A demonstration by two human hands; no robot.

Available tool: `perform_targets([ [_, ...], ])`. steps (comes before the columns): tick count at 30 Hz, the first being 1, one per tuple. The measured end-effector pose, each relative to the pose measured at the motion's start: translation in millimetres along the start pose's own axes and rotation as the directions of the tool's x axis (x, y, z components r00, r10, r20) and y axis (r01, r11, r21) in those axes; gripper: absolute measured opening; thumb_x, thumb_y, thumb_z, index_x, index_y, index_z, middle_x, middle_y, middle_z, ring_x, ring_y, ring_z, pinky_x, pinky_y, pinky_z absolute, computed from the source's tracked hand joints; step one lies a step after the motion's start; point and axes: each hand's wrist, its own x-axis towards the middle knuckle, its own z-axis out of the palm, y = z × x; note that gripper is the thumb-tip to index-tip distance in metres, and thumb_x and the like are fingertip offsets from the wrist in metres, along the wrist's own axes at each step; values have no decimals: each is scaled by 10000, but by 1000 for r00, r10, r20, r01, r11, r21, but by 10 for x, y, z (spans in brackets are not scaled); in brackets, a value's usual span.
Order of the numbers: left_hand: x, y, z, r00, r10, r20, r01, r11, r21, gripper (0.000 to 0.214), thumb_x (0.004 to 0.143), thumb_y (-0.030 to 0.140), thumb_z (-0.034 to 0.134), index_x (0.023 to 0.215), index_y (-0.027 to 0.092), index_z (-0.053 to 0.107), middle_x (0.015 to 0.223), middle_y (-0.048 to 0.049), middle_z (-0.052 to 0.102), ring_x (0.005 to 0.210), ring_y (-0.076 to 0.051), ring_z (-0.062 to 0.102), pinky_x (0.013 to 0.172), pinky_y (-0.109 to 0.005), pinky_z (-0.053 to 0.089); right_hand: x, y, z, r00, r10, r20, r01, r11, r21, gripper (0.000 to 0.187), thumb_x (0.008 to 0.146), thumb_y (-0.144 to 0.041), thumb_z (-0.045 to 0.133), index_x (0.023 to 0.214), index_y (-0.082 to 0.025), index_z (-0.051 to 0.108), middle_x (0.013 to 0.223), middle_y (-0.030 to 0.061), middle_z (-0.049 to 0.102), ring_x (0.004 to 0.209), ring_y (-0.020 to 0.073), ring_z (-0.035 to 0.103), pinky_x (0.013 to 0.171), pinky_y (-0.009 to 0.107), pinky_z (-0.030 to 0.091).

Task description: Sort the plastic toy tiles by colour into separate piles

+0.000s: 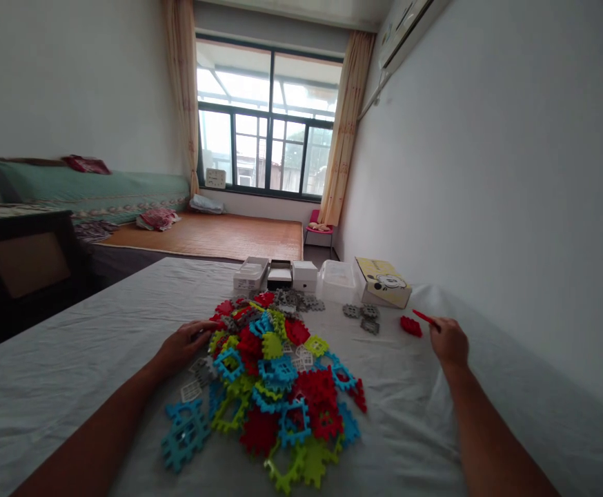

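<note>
A large heap of interlocking plastic building tiles [275, 369] in red, blue, lime green, grey and white lies in front of me. My left hand [185, 345] reaches to the heap's upper left side, its fingers stretched out and fingertips at the red and grey tiles; the thumb is apart from them. Off to the right, my right hand [449, 342] pinches a thin red building tile [424, 317], seen nearly edge-on. Just below that tile, a small stack of red tiles [410, 326] rests on the sheet. Several grey tiles [369, 317] lie left of this stack.
Along the far table edge stand a white box [250, 273], a dark-lined box [279, 275], another white box [304, 276], a clear plastic tub [337, 281] and a yellow cartoon box [384, 281]. A wrinkled white sheet [99, 338] covers the table. The wall [529, 228] rises at the right.
</note>
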Motion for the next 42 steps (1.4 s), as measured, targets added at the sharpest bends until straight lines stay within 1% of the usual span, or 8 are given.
perform_targets([
  [4,-1,-9,1,1000,3,-1,-3,1000,4,495,785,582,466,1074,252,696,1108,-38,688,1054,-243,590,918,-290,437,-75,476,176,997,62,55,-56,994,-91,387,705,-92,423,947,-73,724,900,155,699,925,273,611,839,374,470],
  [11,10,-30,7,1000,-24,-5,25,1000,16,513,763,604,459,1050,258,708,1097,-41,693,1049,-252,592,921,-304,440,-104,535,299,983,135,125,-117,983,-141,433,678,-97,442,1016,-126,713,870,133,724,809,283,666,731,385,492],
  [23,-3,1,-2,1000,-16,-1,16,1000,24,507,773,585,461,1060,242,700,1105,-48,685,1049,-246,592,919,-306,438,-46,-135,72,980,-3,200,-12,997,71,384,824,-281,416,1099,-134,641,1115,147,657,980,250,621,868,388,455],
  [25,-4,1,0,1000,-26,6,26,999,27,511,772,591,462,1055,240,701,1109,-50,682,1051,-246,588,921,-310,437,-90,-486,-37,906,-175,385,69,959,275,365,853,-376,439,1090,-188,643,1012,73,695,869,193,645,773,307,497],
  [29,-8,-23,16,1000,-16,15,16,1000,23,496,800,564,448,1074,230,692,1122,-52,674,1057,-236,584,922,-298,434,-325,-1244,-336,455,-635,624,11,705,709,423,813,-486,553,1072,-166,652,897,49,698,776,168,628,682,271,510],
  [31,-8,-41,26,1000,-13,9,13,1000,14,490,807,553,444,1082,229,688,1127,-50,672,1062,-234,581,924,-294,431,-462,-1539,-473,330,-741,585,24,626,779,456,750,-491,643,1099,-198,647,986,37,681,839,164,611,721,260,505],
  [36,-1,-58,32,1000,-22,15,22,1000,4,494,804,558,447,1086,230,686,1125,-49,674,1075,-238,570,939,-306,425,-705,-1919,-597,209,-863,460,250,502,828,634,612,-470,777,1195,-296,602,1205,25,589,1035,207,541,893,319,461],
  [42,-4,-61,29,1000,-11,12,11,999,31,490,814,550,440,1086,224,686,1127,-54,672,1071,-234,579,934,-294,429,-697,-1908,-666,220,-859,463,210,505,837,600,633,-415,768,1194,-282,600,1162,45,610,1035,216,551,902,331,460],
])
